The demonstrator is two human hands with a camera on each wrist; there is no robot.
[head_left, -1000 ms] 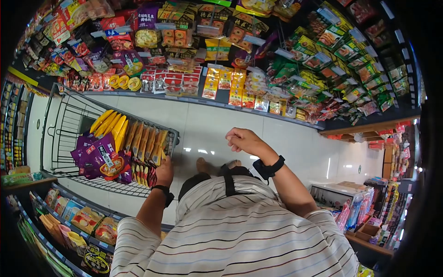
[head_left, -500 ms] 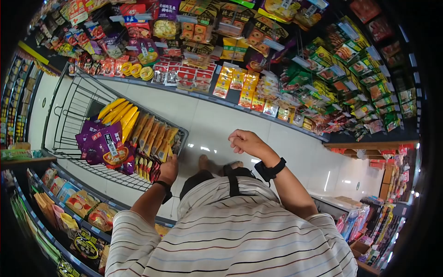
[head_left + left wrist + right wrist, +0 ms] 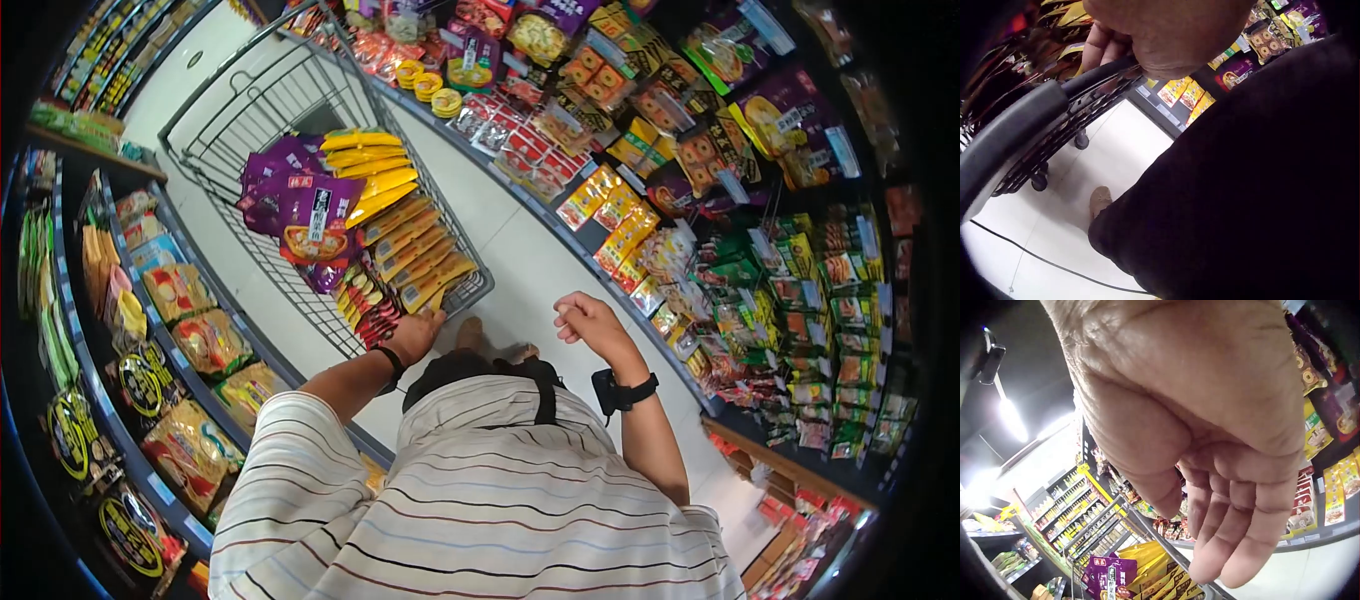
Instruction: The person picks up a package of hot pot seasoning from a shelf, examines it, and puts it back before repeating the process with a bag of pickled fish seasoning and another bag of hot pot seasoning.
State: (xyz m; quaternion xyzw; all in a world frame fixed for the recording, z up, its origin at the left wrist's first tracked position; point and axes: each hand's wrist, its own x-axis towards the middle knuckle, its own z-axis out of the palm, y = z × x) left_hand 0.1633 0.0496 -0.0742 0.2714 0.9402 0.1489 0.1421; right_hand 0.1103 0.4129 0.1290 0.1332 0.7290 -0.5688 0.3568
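My left hand (image 3: 418,335) grips the near end of a wire shopping cart (image 3: 478,290). The left wrist view shows its fingers curled round the dark bar (image 3: 1013,134). Inside the cart lie purple bags (image 3: 318,215) with a picture of a dish, several yellow packs (image 3: 372,170), a row of brown-gold packets (image 3: 425,255) and small red packets (image 3: 368,310). Held in front of my body, my right hand (image 3: 592,325) is empty, its fingers loosely bent. From close up, the right wrist view shows its palm (image 3: 1197,381).
Ahead and to the right runs a shelf edge (image 3: 545,195) with hanging packets and yellow sachets (image 3: 610,210). On the left, another shelf (image 3: 190,345) holds bagged goods close beside the cart. Pale floor tiles (image 3: 515,245) lie between cart and right shelf.
The cart has swung from the left toward straight ahead in the head view, and the shelves have turned clockwise. My left hand keeps its grip; the right stays loosely bent before my body.
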